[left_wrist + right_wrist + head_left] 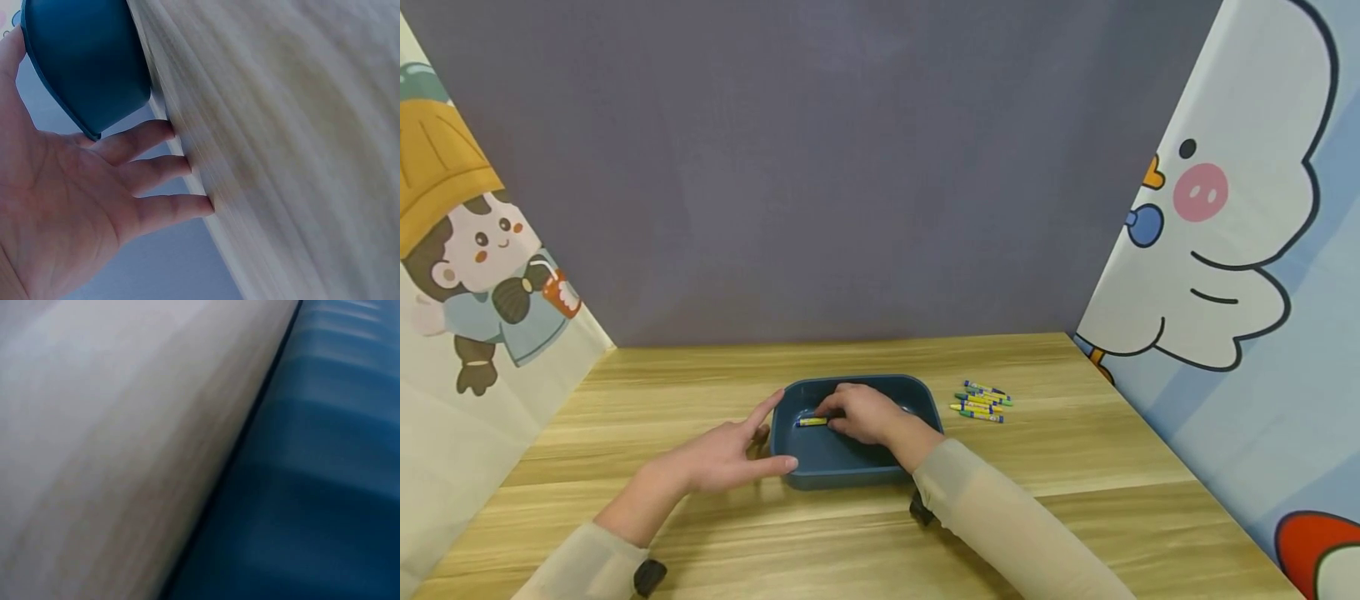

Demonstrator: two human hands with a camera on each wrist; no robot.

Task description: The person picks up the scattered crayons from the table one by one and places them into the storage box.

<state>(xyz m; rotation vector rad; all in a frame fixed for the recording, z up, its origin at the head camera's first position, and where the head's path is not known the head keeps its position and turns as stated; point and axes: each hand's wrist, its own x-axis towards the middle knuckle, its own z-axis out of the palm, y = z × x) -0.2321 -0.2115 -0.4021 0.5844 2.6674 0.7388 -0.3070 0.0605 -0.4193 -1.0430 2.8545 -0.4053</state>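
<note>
A dark blue rectangular tray (842, 477) stands on the wooden table. My left hand (722, 457) is at its left end, thumb and index finger spread straight along the rim. In the left wrist view, the other fingers of my left hand (75, 187) reach down to the tabletop beside the tray (87, 62). Inside the tray, my right hand (867, 414) pinches the right end of a yellow crayon (810, 422) with a blue tip; that end is hidden by the fingers. The right wrist view shows the tray's blue side (312, 506) but no fingers.
Several crayons (981, 408) in yellow wrappers lie in a loose pile right of the tray. A grey panel (842, 183) rises behind the table (700, 375). Cartoon-printed panels flank it on both sides.
</note>
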